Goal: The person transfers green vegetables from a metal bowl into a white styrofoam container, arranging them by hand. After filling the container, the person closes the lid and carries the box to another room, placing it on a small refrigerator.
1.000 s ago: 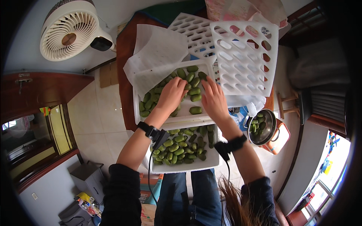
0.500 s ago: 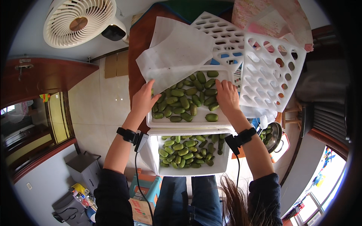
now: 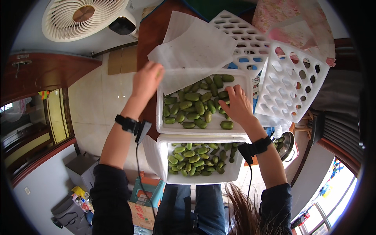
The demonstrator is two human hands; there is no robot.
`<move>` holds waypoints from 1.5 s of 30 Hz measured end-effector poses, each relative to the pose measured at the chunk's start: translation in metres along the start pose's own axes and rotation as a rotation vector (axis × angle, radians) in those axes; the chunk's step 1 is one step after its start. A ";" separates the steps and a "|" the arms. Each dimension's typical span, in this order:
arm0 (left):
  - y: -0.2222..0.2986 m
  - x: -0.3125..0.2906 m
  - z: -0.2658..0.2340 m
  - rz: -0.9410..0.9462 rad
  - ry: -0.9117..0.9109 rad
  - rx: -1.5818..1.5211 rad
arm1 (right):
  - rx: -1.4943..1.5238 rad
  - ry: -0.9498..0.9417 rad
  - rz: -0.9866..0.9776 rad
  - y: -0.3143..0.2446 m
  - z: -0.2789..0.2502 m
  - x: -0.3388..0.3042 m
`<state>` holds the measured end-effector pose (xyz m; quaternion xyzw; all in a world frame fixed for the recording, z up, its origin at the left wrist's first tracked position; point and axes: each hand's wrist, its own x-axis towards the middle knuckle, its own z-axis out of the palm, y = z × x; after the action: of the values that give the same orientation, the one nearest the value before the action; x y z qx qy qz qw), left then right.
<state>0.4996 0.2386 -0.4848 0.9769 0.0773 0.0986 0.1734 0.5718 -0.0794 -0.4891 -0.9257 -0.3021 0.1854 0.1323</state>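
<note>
My left hand [image 3: 148, 80] is raised at the left edge of the white foam tray [image 3: 159, 117], beside the translucent white sheet [image 3: 188, 51]. Its fingers are curled together, with a hint of green at the fingertips; what they hold is not clear. My right hand [image 3: 238, 105] reaches over the tray's right side, fingers apart, touching or just above the small green oval fruits [image 3: 199, 107]. The sheet covers the tray's far left corner. Closer to me, a deeper white foam box [image 3: 162, 166] holds many more green fruits [image 3: 194, 159].
Perforated white plastic panels [image 3: 291, 84] lean at the back right. A metal pan [image 3: 288, 145] with green fruits stands right of the box. A white fan [image 3: 84, 17] is at the far left, and a teal crate [image 3: 150, 188] stands on the floor.
My left hand has lifted from the tray's left side, moving farther away, and its fingers have closed. The right hand has shifted slightly nearer over the fruits. The whole view has shifted a little.
</note>
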 end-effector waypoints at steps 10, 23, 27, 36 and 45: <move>-0.005 -0.021 0.012 0.220 -0.365 -0.070 | 0.181 -0.243 -0.006 0.003 -0.015 -0.002; -0.021 -0.024 -0.011 -0.064 -0.122 0.083 | 0.725 0.033 0.072 0.002 -0.018 -0.047; -0.001 -0.051 -0.001 -0.057 -0.169 0.047 | 0.823 0.110 0.092 0.001 -0.017 -0.093; -0.022 -0.005 -0.001 -0.241 0.012 -0.159 | 1.311 -0.025 0.519 -0.016 0.019 -0.176; 0.035 0.063 -0.039 -0.142 0.467 -0.847 | 1.139 -0.157 0.589 -0.017 0.033 -0.196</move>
<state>0.5560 0.2305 -0.4265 0.7645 0.1337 0.3256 0.5400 0.4022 -0.1813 -0.4607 -0.7383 0.1015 0.4122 0.5241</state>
